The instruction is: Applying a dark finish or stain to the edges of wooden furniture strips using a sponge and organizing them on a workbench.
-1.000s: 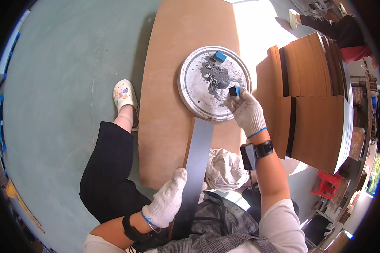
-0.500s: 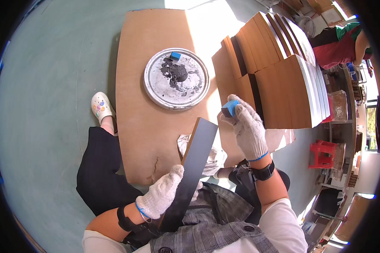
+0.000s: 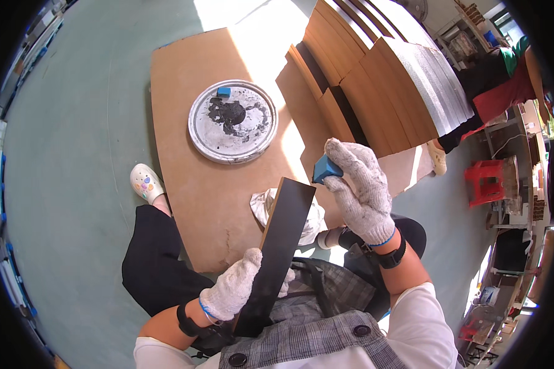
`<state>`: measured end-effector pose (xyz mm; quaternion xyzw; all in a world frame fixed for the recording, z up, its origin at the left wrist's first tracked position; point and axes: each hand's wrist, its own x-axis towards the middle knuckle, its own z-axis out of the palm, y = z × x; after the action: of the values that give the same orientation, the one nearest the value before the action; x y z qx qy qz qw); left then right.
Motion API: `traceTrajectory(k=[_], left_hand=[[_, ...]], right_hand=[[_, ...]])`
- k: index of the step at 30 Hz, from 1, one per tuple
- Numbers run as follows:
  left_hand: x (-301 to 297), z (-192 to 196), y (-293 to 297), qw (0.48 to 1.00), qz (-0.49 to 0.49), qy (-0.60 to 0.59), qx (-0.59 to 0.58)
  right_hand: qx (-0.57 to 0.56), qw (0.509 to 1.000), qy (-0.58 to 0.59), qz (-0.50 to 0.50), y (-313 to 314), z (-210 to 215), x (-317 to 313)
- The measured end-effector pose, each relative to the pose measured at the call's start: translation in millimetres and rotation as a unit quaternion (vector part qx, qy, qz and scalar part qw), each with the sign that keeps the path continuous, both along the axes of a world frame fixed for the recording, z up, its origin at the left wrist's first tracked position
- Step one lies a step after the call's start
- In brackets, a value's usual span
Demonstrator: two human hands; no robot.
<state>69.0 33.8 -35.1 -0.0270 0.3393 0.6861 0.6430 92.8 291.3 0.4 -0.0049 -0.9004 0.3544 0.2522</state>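
Note:
My left hand [image 3: 232, 284], in a white knitted glove, grips a long flat board [image 3: 279, 246] with a black face and a bare tan edge. The board slants upward in front of my lap, its lower end against my apron. My right hand [image 3: 364, 192], gloved the same way, pinches a small blue block [image 3: 327, 169] with a dark face, held off the board to the right of its far end. A round white lid [image 3: 249, 138] smeared with black paste lies farther off. On its far rim side rests a second blue block [image 3: 224, 92].
A brown sheet [image 3: 184, 209] covers the low work surface. Stacked boards [image 3: 388, 98] with tan edges stand at its right. A crumpled white cloth [image 3: 314, 221] lies behind the board. Another person [image 3: 505, 92] stands at the far right, near a red stool [image 3: 486, 182].
My right hand has turned and its fingers now point more to the left, still holding the blue block. The whole view has shifted and tilted; my left hand keeps its grip on the board.

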Motion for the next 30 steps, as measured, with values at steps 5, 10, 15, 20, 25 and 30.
traceTrajectory(k=[5, 10, 15, 20, 25, 30], left_hand=[[-1, -3, -3, 1.000, -0.012, -0.002, -0.003], [-2, 0, -5, 0.998, -0.037, 0.037, -0.026], [-4, 1, -7, 0.985, -0.073, 0.155, -0.014], [-4, 2, -6, 0.988, -0.072, 0.140, -0.002], [1, 0, -6, 0.999, -0.016, 0.035, 0.032], [1, 1, -6, 0.999, -0.023, 0.029, 0.005]], right_hand=[[0.063, 0.997, 0.034, 0.031, -5, 5, -2], [0.091, 0.995, 0.020, 0.036, -7, 9, -4], [0.110, 0.992, 0.036, 0.047, -8, 6, -6], [0.090, 0.994, 0.044, 0.050, -8, 4, -4], [0.086, 0.995, 0.053, 0.008, -8, -2, -1], [-0.099, 0.990, -0.032, -0.097, -6, -10, 6]])
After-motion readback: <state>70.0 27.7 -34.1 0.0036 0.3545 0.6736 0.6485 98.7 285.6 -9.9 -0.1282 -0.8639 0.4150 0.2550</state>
